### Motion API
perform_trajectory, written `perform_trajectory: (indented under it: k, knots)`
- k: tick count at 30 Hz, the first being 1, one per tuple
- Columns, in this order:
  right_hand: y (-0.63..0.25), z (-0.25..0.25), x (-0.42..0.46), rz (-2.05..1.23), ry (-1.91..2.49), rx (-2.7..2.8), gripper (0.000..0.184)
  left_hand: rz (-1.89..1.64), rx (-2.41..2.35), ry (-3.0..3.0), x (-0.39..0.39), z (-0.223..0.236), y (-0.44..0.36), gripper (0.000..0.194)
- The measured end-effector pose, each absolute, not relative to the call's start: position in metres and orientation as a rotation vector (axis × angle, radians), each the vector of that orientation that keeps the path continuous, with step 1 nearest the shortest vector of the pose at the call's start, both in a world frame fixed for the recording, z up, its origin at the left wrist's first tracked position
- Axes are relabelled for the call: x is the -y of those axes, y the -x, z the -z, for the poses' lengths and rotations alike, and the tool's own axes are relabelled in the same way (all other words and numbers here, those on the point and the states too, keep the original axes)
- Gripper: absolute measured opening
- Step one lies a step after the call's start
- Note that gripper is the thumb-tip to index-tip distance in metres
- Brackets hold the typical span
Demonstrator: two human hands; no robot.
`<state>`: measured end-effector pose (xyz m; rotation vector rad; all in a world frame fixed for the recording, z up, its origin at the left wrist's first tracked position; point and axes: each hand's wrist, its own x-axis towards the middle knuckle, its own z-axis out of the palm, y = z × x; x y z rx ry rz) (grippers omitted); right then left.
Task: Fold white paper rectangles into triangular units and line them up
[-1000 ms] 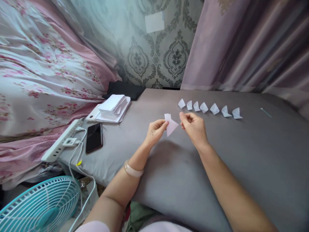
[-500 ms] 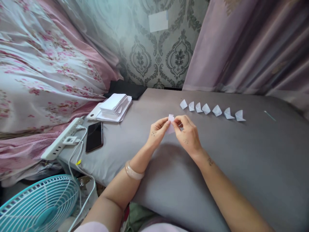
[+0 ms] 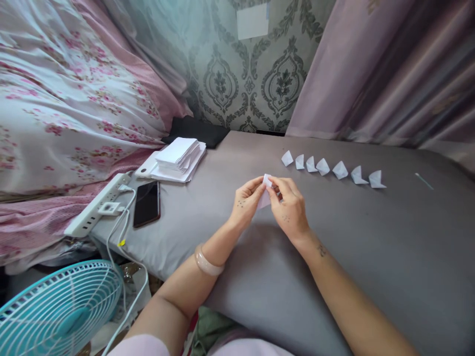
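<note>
- Between the person's two hands, raised over the middle of the grey-covered surface point(image 3: 408, 247): one small folded paper point(image 3: 263, 200), pale, its lower part angled.
- Left hand point(image 3: 244, 202): narrowed, thumb and fingers pinching the paper's left edge.
- Right hand point(image 3: 291, 210): likewise narrowed, thumb and forefinger closed on its right side.
- Handling, as judged: almost weightless, crisp at the creases yet soft across single layers; dry rather than slippery, easily crumpled or torn. Best hold: light fingertips on the layered folds, sparing the thin points.
- Far right of the hands: seven folded pieces point(image 3: 340, 170) in a slanting row, white, faceted, matt, sharp-cornered.
- Left of the hands: stacked paper point(image 3: 177, 151), flat-faced, its edges uneven; nearer, a glossy dark phone point(image 3: 147, 205).
- Beneath: smooth matt cloth, rippled at the near left edge.
</note>
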<state>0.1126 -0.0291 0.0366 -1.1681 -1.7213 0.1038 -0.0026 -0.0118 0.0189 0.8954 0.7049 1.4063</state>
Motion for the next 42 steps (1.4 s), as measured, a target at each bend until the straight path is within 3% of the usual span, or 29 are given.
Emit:
perform_trajectory:
  k: [7, 17, 42]
  knots:
    - [-0.1101, -0.0354, 0.0301, -0.166, 1.211, 1.684, 0.027, -1.399, -0.677, -0.887, 0.0121, -0.0164, 0.0012, 0.033]
    - [-0.1067, -0.0355, 0.0301, -0.572, 1.285, 1.428, 0.028, -1.388, -0.678, -0.848, 0.0111, -0.0135, -0.0007, 0.031]
    - [-0.1078, -0.0416, 0.0291, -0.691, 1.326, 1.234, 0.026, -1.302, -0.661, -0.88, 0.017, -0.0171, -0.0052, 0.035]
